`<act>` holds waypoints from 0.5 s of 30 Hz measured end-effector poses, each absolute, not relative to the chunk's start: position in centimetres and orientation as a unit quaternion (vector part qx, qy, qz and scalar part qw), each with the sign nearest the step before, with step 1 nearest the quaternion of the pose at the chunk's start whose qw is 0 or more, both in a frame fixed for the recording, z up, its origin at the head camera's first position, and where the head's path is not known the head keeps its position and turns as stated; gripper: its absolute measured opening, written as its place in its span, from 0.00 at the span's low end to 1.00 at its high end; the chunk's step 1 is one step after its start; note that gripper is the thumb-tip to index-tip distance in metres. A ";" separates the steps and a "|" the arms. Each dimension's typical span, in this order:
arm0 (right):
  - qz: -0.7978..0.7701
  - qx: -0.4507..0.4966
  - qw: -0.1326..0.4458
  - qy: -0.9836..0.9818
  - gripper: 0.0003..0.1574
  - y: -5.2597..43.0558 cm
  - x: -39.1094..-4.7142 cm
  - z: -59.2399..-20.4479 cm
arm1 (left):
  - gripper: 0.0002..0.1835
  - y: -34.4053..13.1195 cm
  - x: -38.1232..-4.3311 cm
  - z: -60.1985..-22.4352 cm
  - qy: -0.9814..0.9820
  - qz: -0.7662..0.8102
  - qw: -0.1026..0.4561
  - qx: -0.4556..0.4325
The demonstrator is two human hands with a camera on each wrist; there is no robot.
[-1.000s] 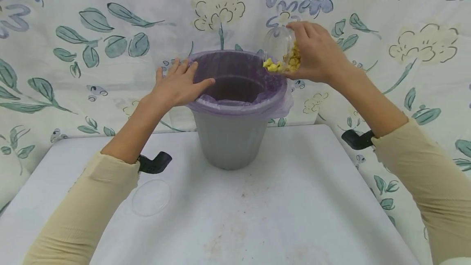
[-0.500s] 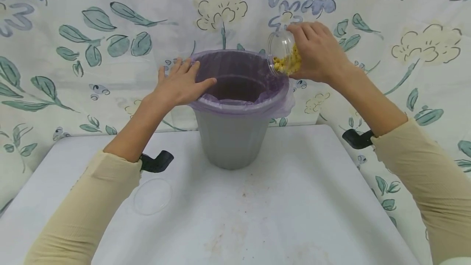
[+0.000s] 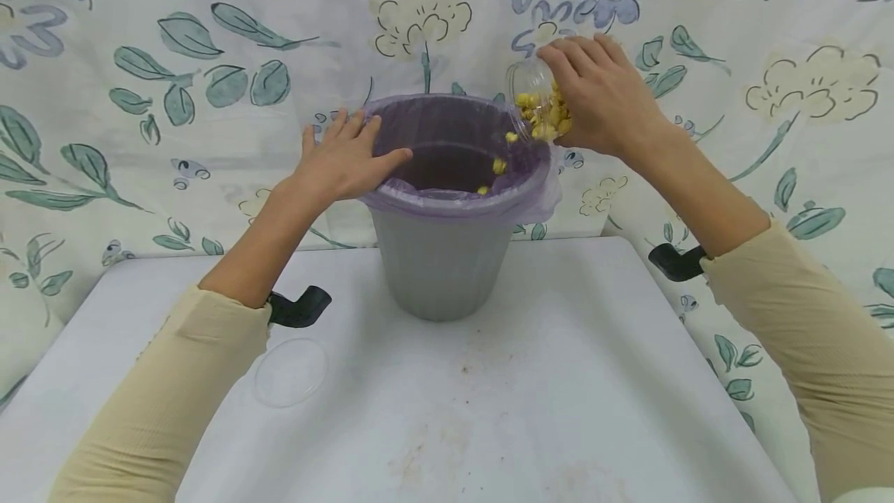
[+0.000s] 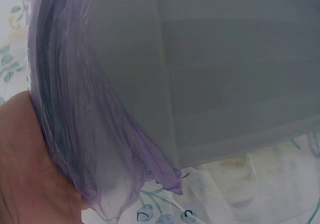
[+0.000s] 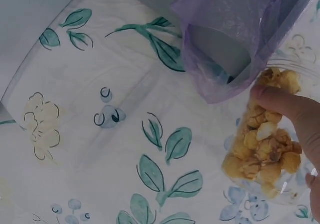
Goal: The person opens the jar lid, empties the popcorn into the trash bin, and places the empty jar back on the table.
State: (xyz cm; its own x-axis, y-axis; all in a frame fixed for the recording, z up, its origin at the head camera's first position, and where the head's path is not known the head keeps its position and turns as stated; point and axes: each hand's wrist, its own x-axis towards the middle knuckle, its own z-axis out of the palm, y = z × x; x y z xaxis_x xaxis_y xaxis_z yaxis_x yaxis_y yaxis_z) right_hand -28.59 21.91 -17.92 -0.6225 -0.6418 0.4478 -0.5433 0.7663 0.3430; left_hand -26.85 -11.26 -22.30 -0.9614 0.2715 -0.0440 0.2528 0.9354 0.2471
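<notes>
My right hand (image 3: 601,95) grips a clear plastic jar (image 3: 522,82), tipped on its side with its mouth over the right rim of a grey bin (image 3: 440,266). Yellow popcorn (image 3: 548,116) fills the lower side of the jar. A few popcorn pieces (image 3: 499,166) are dropping from the mouth into the bin. A purple bag (image 3: 447,206) lines the bin and folds over its rim. On the left rim rests my left hand (image 3: 345,157), fingers spread over the bag. In the right wrist view, the thumb presses along the popcorn-filled jar (image 5: 267,149).
A clear round lid (image 3: 291,373) lies on the white table (image 3: 559,379), near the left forearm. Small brown specks and stains mark the table in front of the bin. A floral cloth (image 3: 314,6) hangs behind.
The right hand has tilted the jar further mouth-down, and popcorn has shifted towards the mouth. Pieces now fall into the bin. The left hand stays on the rim.
</notes>
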 end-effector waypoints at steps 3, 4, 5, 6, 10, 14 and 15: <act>-0.099 0.337 0.292 -0.890 0.61 21.8 -28.7 -17.9 | 0.48 -11.3 -26.9 -22.3 0.983 0.121 0.038 0.134; -0.103 0.340 0.296 -0.887 0.61 21.8 -28.7 -17.9 | 0.48 -11.3 -26.9 -22.3 0.983 0.121 0.038 0.134; -0.107 0.342 0.301 -0.884 0.60 21.8 -28.7 -17.9 | 0.48 -11.3 -26.9 -22.4 0.983 0.120 0.038 0.134; -0.110 0.345 0.306 -0.880 0.59 21.8 -28.7 -17.9 | 0.48 -11.3 -26.9 -22.4 0.983 0.120 0.038 0.134; -0.122 0.349 0.318 -0.873 0.56 21.8 -28.8 -18.0 | 0.48 -11.3 -26.9 -22.4 0.983 0.117 0.039 0.134; -0.131 0.344 0.315 -0.875 0.55 21.6 -28.7 -18.0 | 0.48 -11.3 -26.9 -22.4 0.983 0.117 0.039 0.133; -0.133 0.341 0.313 -0.876 0.55 21.5 -28.7 -18.0 | 0.48 -11.3 -26.9 -22.4 0.983 0.117 0.039 0.133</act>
State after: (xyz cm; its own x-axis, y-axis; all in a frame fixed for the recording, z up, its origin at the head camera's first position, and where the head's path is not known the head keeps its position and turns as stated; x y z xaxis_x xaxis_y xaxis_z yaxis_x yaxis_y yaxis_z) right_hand -28.70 21.53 -18.04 -0.5713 -0.6816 0.4572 -0.5148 0.7315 0.4471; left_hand -26.90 -11.30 -22.36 -0.9615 0.2712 -0.0452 0.2530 0.9370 0.2407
